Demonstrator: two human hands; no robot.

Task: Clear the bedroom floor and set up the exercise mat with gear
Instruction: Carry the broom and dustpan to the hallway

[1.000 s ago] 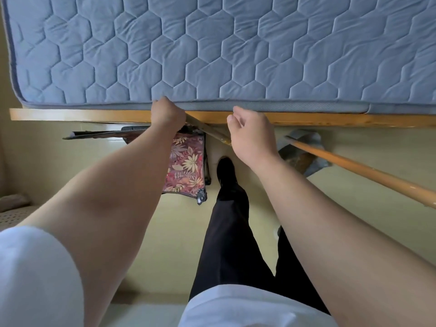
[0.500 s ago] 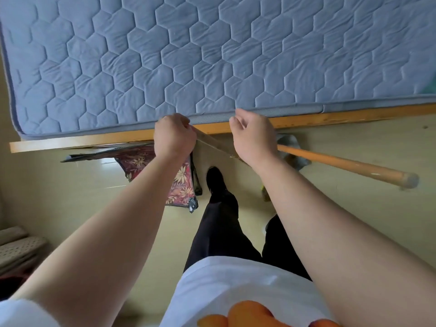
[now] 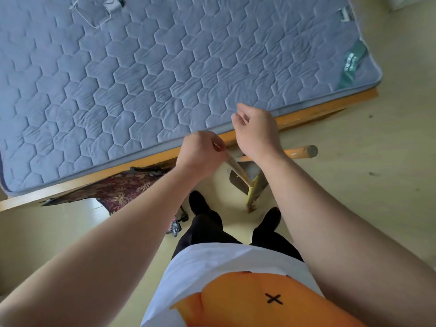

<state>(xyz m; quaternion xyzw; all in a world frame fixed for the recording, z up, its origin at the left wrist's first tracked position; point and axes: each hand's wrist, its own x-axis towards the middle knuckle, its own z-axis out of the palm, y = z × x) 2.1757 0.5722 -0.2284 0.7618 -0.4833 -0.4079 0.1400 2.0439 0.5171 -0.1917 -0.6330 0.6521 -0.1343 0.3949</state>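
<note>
Left hand (image 3: 200,153): fingers curled tight round the top of a thin pale wooden stick (image 3: 236,168), knuckles up, just off the mattress edge.
- The stick slants from my fist toward 5 o'clock, down to a yellow-green broom head (image 3: 254,193) whose tip is at the floor (image 3: 365,185).
- A grey dustpan (image 3: 237,181) sits right behind the stick's lower end, half hidden by it.

Right hand (image 3: 257,132): at 2 o'clock from the left hand, close but apart. Fingers loosely bent, thumb raised, over the bed's edge. Cannot tell whether it holds anything.
- An orange wooden handle (image 3: 300,152) runs out from under this wrist toward 3 o'clock; its blunt end is free.

Surroundings:
- Grey-blue quilted mattress (image 3: 165,67) fills the upper frame, 9 through 1 o'clock, on an orange wooden bed frame (image 3: 318,109).
- A dark red floral bag (image 3: 122,192) lies on the floor at 8 o'clock from the left hand, partly under the frame.
- My two black shoes, left (image 3: 199,202) and right (image 3: 271,218), stand either side of the broom head.
</note>
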